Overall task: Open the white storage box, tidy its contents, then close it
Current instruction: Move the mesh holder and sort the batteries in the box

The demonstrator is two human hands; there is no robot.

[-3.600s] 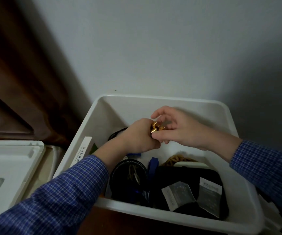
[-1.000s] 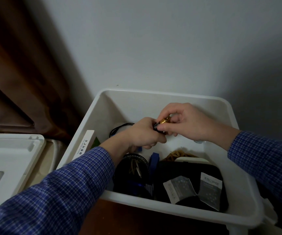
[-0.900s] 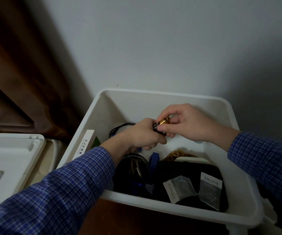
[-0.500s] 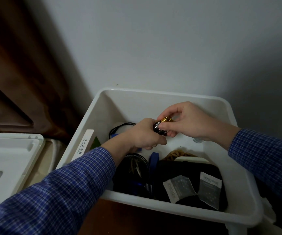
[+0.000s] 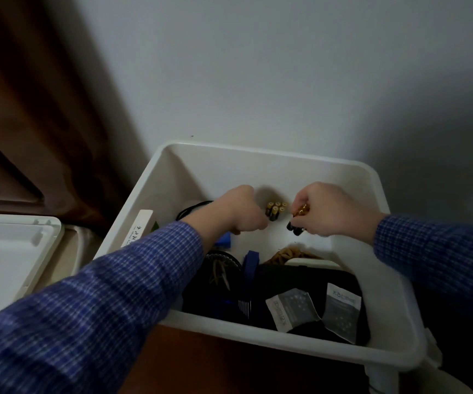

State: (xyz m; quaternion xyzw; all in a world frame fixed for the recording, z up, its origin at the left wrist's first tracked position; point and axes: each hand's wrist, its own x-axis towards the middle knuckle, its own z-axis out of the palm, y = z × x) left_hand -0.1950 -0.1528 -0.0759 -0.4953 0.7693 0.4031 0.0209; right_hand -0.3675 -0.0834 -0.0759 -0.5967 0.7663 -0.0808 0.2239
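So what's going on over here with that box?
A person is sorting batteries inside an open white box. The left hand holds a bundle of batteries upright near the far wall, and the right hand grips a few more just beside them. Black pouches, small packets and rubber bands fill the near end. The lid lies off to the left.

Blue-checked sleeves [image 5: 132, 282] reach into a white storage box [image 5: 272, 163] holding gold-and-black batteries [image 5: 275, 211] and a black pouch [image 5: 300, 285].
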